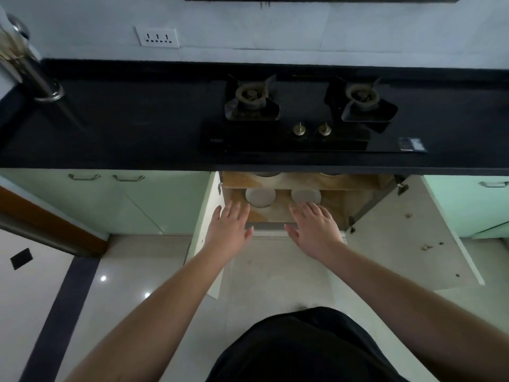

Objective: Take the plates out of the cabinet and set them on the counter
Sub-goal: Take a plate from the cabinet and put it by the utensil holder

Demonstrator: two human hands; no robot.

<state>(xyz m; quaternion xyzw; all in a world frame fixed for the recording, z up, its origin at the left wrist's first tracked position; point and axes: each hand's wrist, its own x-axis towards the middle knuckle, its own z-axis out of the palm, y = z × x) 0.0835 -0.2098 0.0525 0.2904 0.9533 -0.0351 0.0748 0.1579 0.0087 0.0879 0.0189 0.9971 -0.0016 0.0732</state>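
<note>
Head view: below the black stone surface (137, 139), the cabinet (358, 199) stands open. Two round white plates (260, 197) (305, 195) sit on its wooden lower shelf. The left hand (230, 227) and right hand (316, 230) reach toward them, each grip spread with straight fingers, holding nothing. No plate is out on the surface; the task seems barely begun.

We see a dark, matt stone-like desk (124, 128), a glossy black glass hob (289, 139), smooth white plates (260, 197) on a wooden shelf (275, 213), and glossy floor tiles (33, 293).
</note>
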